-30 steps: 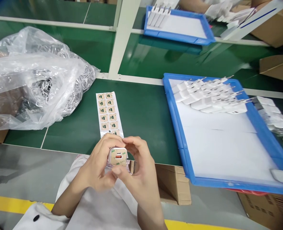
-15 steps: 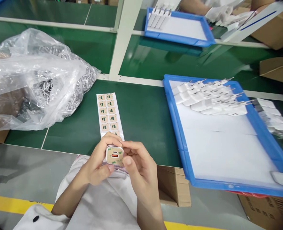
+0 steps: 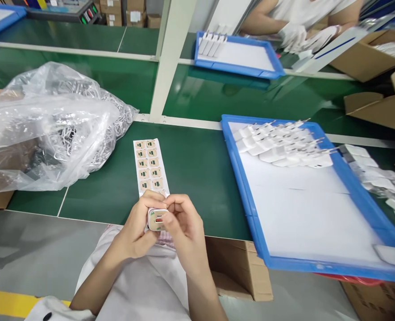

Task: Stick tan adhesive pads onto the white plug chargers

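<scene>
My left hand [image 3: 137, 229] is closed round a white USB charger [image 3: 153, 226], its port face turned up toward me. A tan adhesive sticker with green print covers that face, around a red-lined USB slot and a smaller slot. The thumb of my right hand [image 3: 184, 227] lies over the right side of the face, while its fingers curl against the far edge. Just beyond my hands, a white sheet of tan stickers [image 3: 149, 167] lies on the green table, its near end hidden by my fingers.
On the right, a blue tray [image 3: 247, 209] holds several plug-ended chargers [image 3: 280, 145]; more white pieces [image 3: 374, 174] lie beyond it. A plastic bag of cables [image 3: 73, 125] is at left. Across the frame, a gloved co-worker [image 3: 294, 35] sits near another blue tray [image 3: 240, 53].
My right thumb has moved left onto the charger's sticker face, which it now partly covers. The whole view has tilted slightly up, showing more of the far side.
</scene>
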Motion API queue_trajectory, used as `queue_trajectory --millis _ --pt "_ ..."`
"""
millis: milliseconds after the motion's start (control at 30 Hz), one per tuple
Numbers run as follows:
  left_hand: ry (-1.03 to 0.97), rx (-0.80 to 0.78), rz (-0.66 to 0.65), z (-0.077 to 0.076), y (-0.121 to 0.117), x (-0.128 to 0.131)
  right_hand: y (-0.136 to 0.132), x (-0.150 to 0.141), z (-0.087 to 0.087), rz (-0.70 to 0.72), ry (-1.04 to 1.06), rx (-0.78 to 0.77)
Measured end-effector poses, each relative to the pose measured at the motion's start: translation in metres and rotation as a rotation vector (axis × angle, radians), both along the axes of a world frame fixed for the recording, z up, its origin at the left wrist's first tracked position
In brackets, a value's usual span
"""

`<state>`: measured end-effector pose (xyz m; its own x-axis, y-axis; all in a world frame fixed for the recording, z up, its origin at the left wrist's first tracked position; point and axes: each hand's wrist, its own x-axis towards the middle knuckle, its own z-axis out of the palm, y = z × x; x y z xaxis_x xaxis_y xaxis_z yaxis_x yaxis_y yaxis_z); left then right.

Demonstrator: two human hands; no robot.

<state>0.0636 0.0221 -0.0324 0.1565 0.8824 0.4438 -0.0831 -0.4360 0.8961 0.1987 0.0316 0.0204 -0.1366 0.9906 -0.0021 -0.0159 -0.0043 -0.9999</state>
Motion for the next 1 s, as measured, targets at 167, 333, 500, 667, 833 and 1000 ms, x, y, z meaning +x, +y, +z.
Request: queue_trajectory --millis 167,333,500,667,833,1000 --pt "0.102 0.091 0.075 0.000 0.003 0.003 0.003 -0.004 -0.001 -0.013 -0.073 0.001" --pt "0.089 0.097 0.067 0.004 0.002 0.004 0.005 0.003 -0.004 0.047 0.095 -0.090" --pt "-0.184 -0.125 0.006 0.006 -0.003 0.006 0.005 0.005 -0.005 0.074 0.287 -0.146" --pt "-0.294 -0.269 0.034 0.012 -0.003 0.009 0.005 0.004 -0.013 0.041 0.369 -0.170" --pt "-0.141 -0.194 0.127 0.015 -0.001 0.011 0.000 0.009 -0.020 -0.096 0.069 0.010" --pt "0.009 0.044 0.146 0.012 0.004 0.016 -0.006 0.010 -0.017 0.042 -0.143 0.053"
